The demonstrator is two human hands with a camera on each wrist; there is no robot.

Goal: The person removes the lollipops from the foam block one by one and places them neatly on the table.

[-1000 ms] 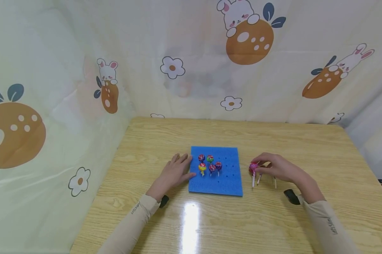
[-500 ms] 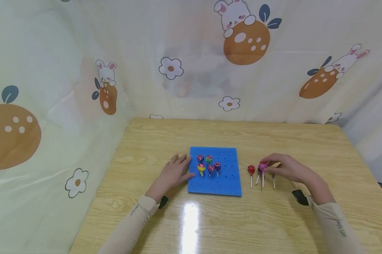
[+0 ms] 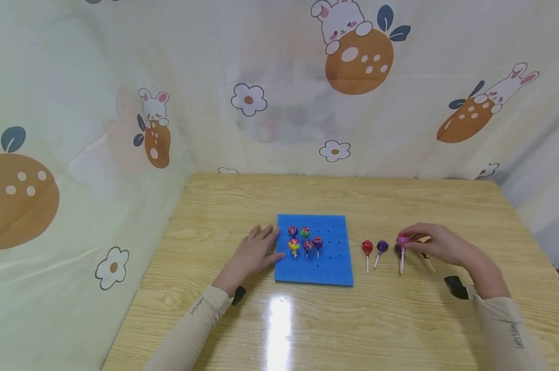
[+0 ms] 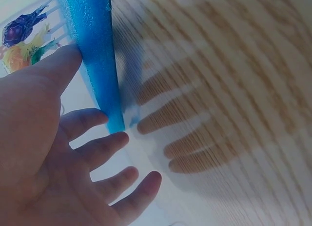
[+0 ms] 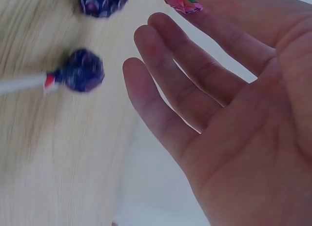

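My right hand (image 3: pixel 439 246) pinches a pink lollipop (image 3: pixel 402 241) by its wrapped head, its white stick pointing down. In the right wrist view, a bit of that pink wrapper (image 5: pixel 183 1) shows at the fingertips, while the other fingers are extended. Behind the held lollipop, a dark purple lollipop (image 3: pixel 397 249) is partly covered. The left hand (image 3: pixel 255 251), fingers spread, touches the left edge of a blue foam board (image 3: pixel 314 275). Several lollipops stand stick-down in the board, among them a yellow lollipop (image 3: pixel 294 244) and a green lollipop (image 3: pixel 305 232).
On the wooden table (image 3: pixel 242 201) right of the board lie a red lollipop (image 3: pixel 367 247) and a purple lollipop (image 3: pixel 382 246). Another lollipop's stick (image 3: pixel 429 264) shows beneath my right hand. Small holes dot the board's right part. A patterned curtain (image 3: pixel 279 123) hangs behind the table.
My right hand has moved to the right with the pink lollipop, past the red and purple lollipops, which are now uncovered. The left hand has stayed at the board.
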